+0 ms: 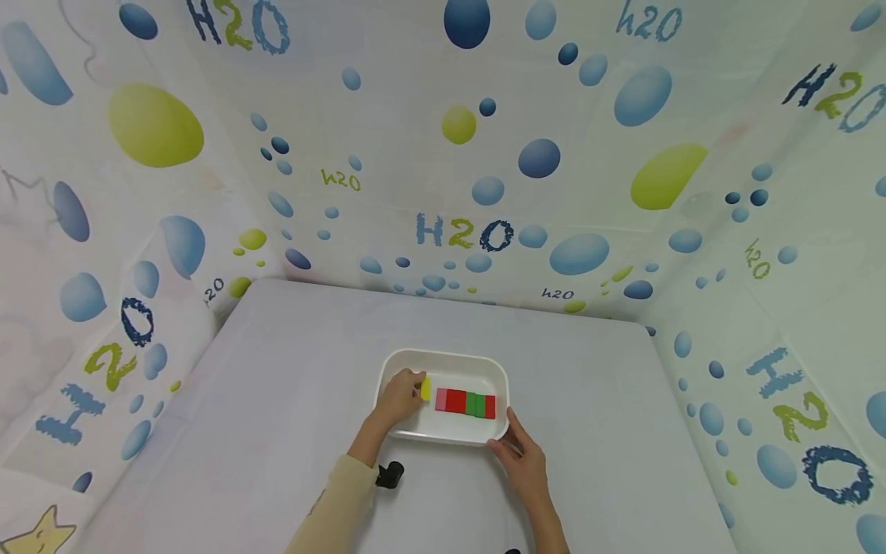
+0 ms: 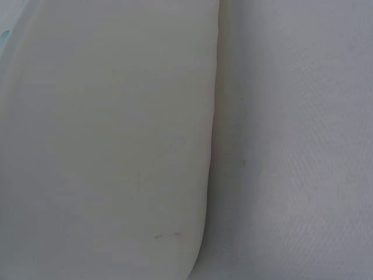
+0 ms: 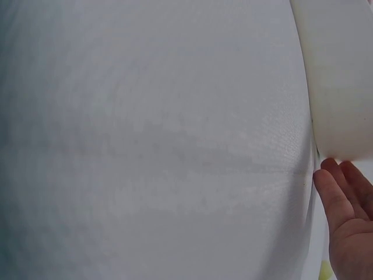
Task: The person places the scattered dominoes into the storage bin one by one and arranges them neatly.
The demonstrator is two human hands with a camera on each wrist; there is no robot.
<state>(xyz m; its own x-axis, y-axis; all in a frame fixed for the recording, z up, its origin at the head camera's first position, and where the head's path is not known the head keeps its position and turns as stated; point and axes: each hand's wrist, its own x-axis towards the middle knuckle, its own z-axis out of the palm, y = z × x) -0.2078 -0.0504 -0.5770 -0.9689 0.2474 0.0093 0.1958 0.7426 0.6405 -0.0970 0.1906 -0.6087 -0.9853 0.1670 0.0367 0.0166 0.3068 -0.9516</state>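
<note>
My left hand (image 1: 400, 397) reaches into a white rectangular tray (image 1: 443, 439) and pinches a yellow block (image 1: 425, 388) near the tray's left end. To the right of it, several coloured blocks lie side by side in a row: a pink block (image 1: 441, 399), a wider red block (image 1: 455, 401), a green section (image 1: 475, 404) and a red end block (image 1: 490, 406). At the tray's front right corner, my right hand (image 1: 527, 464) holds the rim, thumb along the front side and fingers on the right side. In the right wrist view its fingers (image 3: 335, 198) meet the tray's outer wall (image 3: 344, 87).
The tray stands on a white-covered table (image 1: 311, 354). A small black object (image 1: 390, 475) shows beside the left sleeve (image 1: 339, 500). White printed curtains (image 1: 388, 138) with blue and green spots enclose the table's back and sides.
</note>
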